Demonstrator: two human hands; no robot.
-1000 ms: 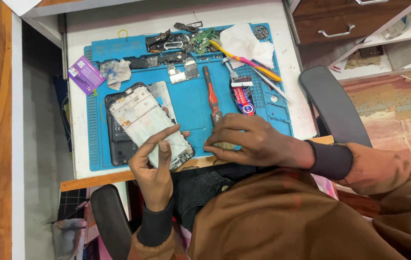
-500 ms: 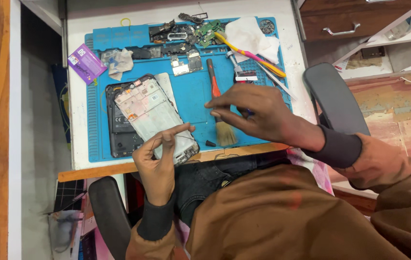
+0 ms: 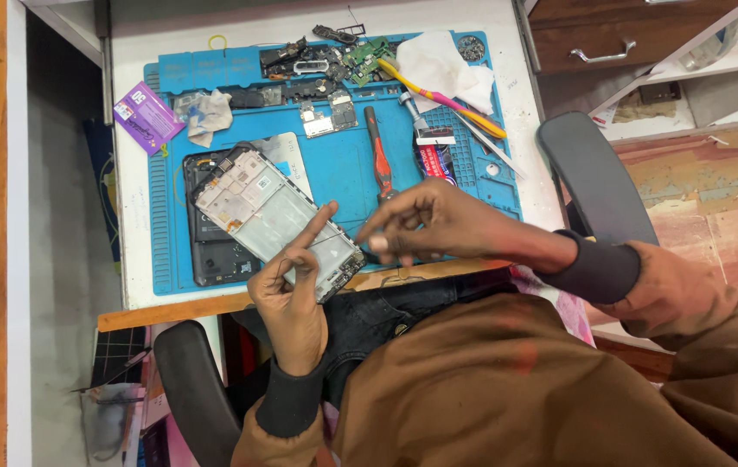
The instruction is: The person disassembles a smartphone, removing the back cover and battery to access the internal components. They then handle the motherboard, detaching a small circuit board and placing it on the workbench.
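My left hand (image 3: pixel 289 290) grips the near end of a phone frame (image 3: pixel 269 212), its silver inner side facing up and tilted over a blue work mat (image 3: pixel 343 169); the forefinger lies along its edge. My right hand (image 3: pixel 442 229) closes around the lower part of a red-handled brush (image 3: pixel 377 160). The pale bristles are blurred beside the frame's near right corner. A black phone back (image 3: pixel 209 251) lies flat under the frame.
At the mat's far side lie circuit boards and small parts (image 3: pixel 325 65), a white cloth (image 3: pixel 438 60), a yellow-pink tool (image 3: pixel 447 99), tweezers (image 3: pixel 485 147), a glue tube (image 3: pixel 432 160) and a purple card (image 3: pixel 146 117). Chair armrests (image 3: pixel 594 177) flank my lap.
My right hand has moved with the brush from the middle of the mat toward the frame's near right corner. My left hand's forefinger has stretched along the frame's edge.
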